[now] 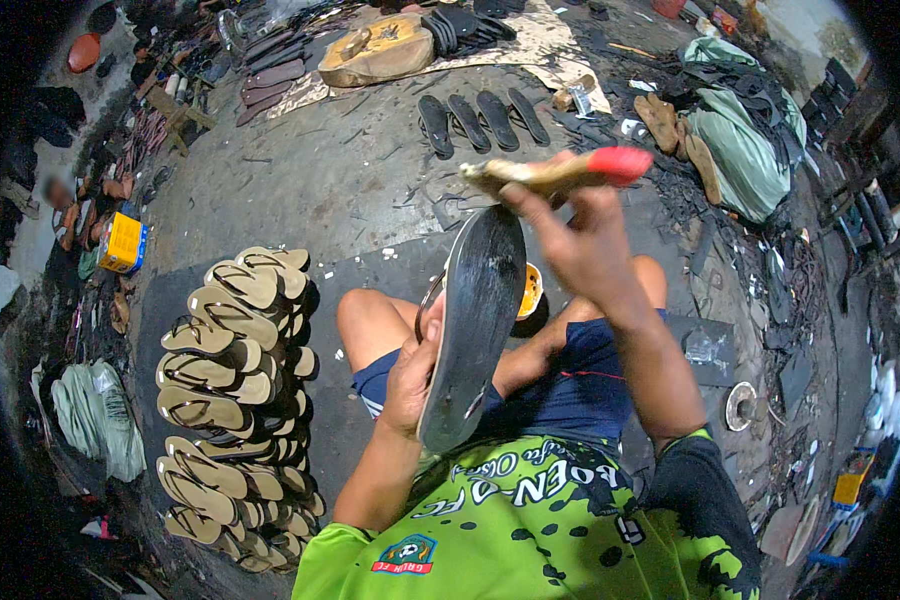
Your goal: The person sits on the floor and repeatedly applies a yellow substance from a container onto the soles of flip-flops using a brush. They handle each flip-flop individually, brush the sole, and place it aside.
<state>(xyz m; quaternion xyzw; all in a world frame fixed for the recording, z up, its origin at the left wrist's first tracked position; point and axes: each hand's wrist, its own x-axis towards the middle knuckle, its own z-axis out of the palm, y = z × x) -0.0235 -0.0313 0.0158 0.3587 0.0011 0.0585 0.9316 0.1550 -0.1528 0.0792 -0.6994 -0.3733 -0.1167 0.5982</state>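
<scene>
Head view: scrap-littered grey floor is shown; a black-soled sandal is edge-gripped by the curled left hand, a blurred cream-and-red brush-like tool by the right hand.

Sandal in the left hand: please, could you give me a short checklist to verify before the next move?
1. Left hand grips the sandal by its edge: ok.
2. Sandal's black underside faces the camera: ok.
3. Right hand holds the red-ended tool: ok.
4. Tool touches the sandal: cannot tell, motion blurs it.
5. Yellow object fully visible: not ok, the sandal partly covers it.
6. Sandal pile apart from both hands: ok.
</scene>
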